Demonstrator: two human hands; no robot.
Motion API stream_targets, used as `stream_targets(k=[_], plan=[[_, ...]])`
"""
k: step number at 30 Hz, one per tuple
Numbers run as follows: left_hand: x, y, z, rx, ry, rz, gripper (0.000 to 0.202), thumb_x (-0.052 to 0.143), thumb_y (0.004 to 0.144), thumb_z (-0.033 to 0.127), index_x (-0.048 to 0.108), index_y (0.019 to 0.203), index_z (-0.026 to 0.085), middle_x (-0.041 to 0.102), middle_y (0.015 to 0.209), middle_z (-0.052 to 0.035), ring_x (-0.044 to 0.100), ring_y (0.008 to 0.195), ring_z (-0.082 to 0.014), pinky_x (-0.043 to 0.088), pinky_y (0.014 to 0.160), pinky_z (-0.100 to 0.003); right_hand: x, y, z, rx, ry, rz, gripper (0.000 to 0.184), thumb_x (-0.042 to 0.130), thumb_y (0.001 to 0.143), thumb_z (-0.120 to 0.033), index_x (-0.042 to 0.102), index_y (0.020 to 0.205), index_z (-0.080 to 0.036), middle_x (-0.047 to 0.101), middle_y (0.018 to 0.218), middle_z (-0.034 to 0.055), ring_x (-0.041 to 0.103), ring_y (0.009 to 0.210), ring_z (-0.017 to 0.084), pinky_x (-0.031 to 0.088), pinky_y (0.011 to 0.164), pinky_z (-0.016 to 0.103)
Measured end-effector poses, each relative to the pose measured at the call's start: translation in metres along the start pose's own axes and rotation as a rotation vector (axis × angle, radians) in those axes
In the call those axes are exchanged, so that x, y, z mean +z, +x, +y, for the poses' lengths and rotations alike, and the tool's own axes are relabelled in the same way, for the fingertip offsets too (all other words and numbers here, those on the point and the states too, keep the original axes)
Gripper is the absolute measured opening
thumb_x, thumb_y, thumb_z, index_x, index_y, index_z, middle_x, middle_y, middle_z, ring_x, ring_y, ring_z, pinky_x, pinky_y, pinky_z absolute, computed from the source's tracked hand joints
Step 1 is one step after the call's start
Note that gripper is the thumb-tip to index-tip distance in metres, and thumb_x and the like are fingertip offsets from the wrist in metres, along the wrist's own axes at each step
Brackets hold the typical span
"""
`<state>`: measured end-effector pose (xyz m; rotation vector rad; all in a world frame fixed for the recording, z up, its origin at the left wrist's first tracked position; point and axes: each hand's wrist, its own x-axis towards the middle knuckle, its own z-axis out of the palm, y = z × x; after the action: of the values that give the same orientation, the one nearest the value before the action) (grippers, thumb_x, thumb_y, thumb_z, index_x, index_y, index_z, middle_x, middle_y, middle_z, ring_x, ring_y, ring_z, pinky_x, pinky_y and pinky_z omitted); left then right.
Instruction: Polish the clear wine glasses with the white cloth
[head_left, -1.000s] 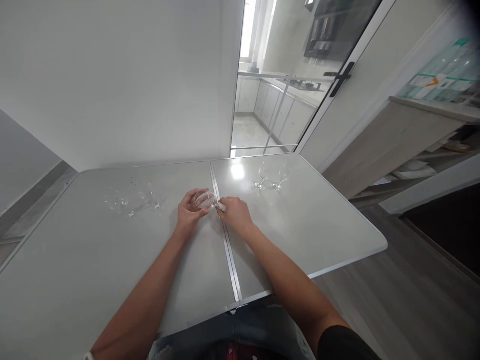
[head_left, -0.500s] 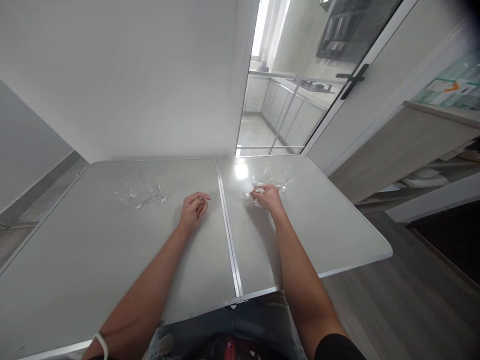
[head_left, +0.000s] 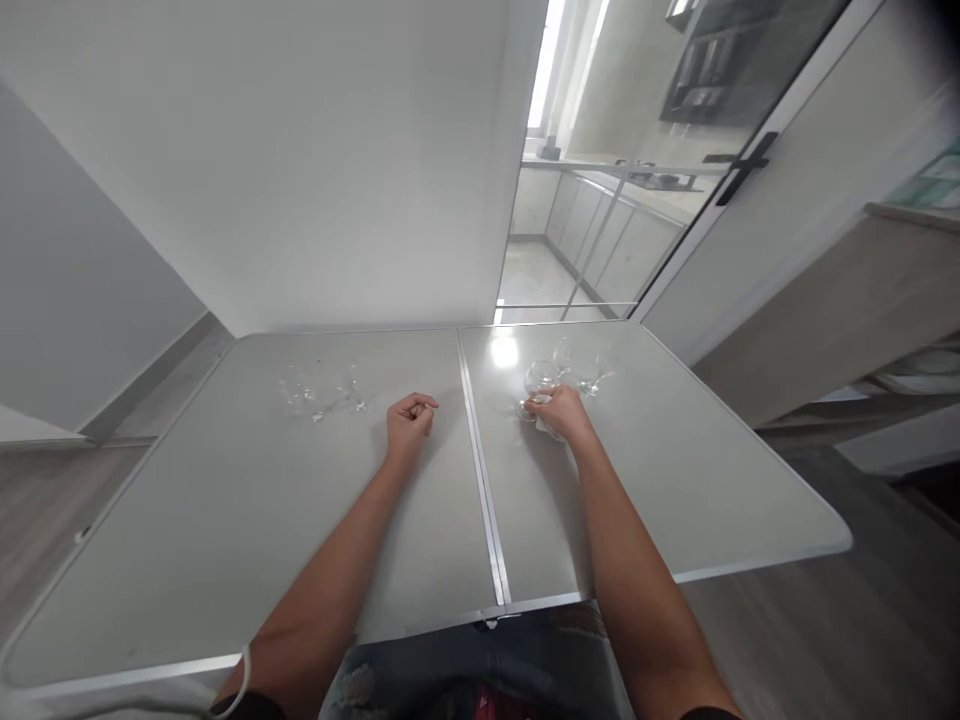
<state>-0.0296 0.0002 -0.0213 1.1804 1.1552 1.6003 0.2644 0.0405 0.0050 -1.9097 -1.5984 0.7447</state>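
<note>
My right hand (head_left: 561, 410) is over the right half of the table, its fingers pinched on a small white tissue-like piece (head_left: 546, 428). At its fingertips lies a round clear glass foot (head_left: 524, 411); whether the fingers also hold that glass I cannot tell. Just behind the hand are a clear glass (head_left: 540, 376) and another clear glass piece (head_left: 591, 387), their outlines faint. My left hand (head_left: 410, 418) rests on the table left of the seam, fingers curled with nothing seen in them. Farther left sit several clear glass pieces (head_left: 301, 392), too transparent to make out fully.
The pale table (head_left: 225, 520) has a metal-edged seam (head_left: 482, 480) down its middle. A white wall (head_left: 360, 180) stands behind it. At the back right is a glass door with a black handle (head_left: 746, 168), and a wooden shelf (head_left: 847, 300) stands beyond the right edge.
The view has swung left, so everything appears farther right. My right fingers have lowered closer to the table beside the glass foot. My left hand stays curled in place.
</note>
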Motion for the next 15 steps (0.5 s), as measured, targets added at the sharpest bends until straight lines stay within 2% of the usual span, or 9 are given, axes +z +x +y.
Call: stream_targets(k=[5, 8, 10, 12, 15], plan=[[-0.006, -0.001, 0.008, 0.236, 0.269, 0.277, 0.017, 0.055, 0.082, 0.016, 0.071, 0.085, 0.022, 0.046, 0.064, 0.0027, 0.041, 0.059, -0.0130, 0.035, 0.060, -0.026, -0.001, 0.000, 0.000, -0.018, -0.131, -0.015, 0.037, 0.076, 0.065, -0.033, 0.080, 0.099, -0.017, 0.078, 0.089, 0.0097, 0.070, 0.080, 0.022, 0.045, 0.063, 0.024], [-0.015, 0.004, 0.015, 0.421, 0.420, 0.460, 0.015, 0.058, 0.085, 0.018, 0.069, 0.094, 0.022, 0.051, 0.078, -0.0017, 0.048, 0.077, -0.0182, 0.042, 0.081, -0.032, -0.005, -0.003, 0.000, 0.030, -0.263, -0.059, 0.037, 0.081, 0.061, -0.037, 0.078, 0.091, -0.015, 0.077, 0.090, 0.0128, 0.070, 0.078, 0.024, 0.044, 0.059, 0.025], [-0.022, 0.008, 0.020, 0.514, 0.483, 0.563, 0.016, 0.062, 0.085, 0.019, 0.066, 0.101, 0.020, 0.051, 0.090, -0.0050, 0.049, 0.090, -0.0217, 0.041, 0.095, -0.038, -0.008, -0.006, 0.000, 0.066, -0.329, -0.120, 0.034, 0.081, 0.060, -0.040, 0.076, 0.082, -0.015, 0.076, 0.084, 0.0128, 0.069, 0.072, 0.023, 0.042, 0.055, 0.026], [-0.029, 0.011, 0.026, 0.551, 0.495, 0.618, 0.024, 0.067, 0.084, 0.022, 0.061, 0.107, 0.019, 0.051, 0.104, -0.0091, 0.048, 0.101, -0.0246, 0.038, 0.103, -0.043, -0.012, -0.009, 0.001, 0.089, -0.349, -0.178, 0.031, 0.081, 0.059, -0.041, 0.073, 0.076, -0.016, 0.074, 0.080, 0.0116, 0.067, 0.066, 0.022, 0.041, 0.054, 0.026], [-0.036, 0.014, 0.032, 0.527, 0.499, 0.675, 0.041, 0.073, 0.080, 0.025, 0.054, 0.116, 0.019, 0.048, 0.116, -0.0127, 0.047, 0.110, -0.0274, 0.035, 0.109, -0.048, -0.019, -0.014, 0.001, 0.113, -0.358, -0.270, 0.028, 0.080, 0.061, -0.041, 0.070, 0.070, -0.017, 0.072, 0.073, 0.0093, 0.064, 0.061, 0.020, 0.040, 0.052, 0.027]])
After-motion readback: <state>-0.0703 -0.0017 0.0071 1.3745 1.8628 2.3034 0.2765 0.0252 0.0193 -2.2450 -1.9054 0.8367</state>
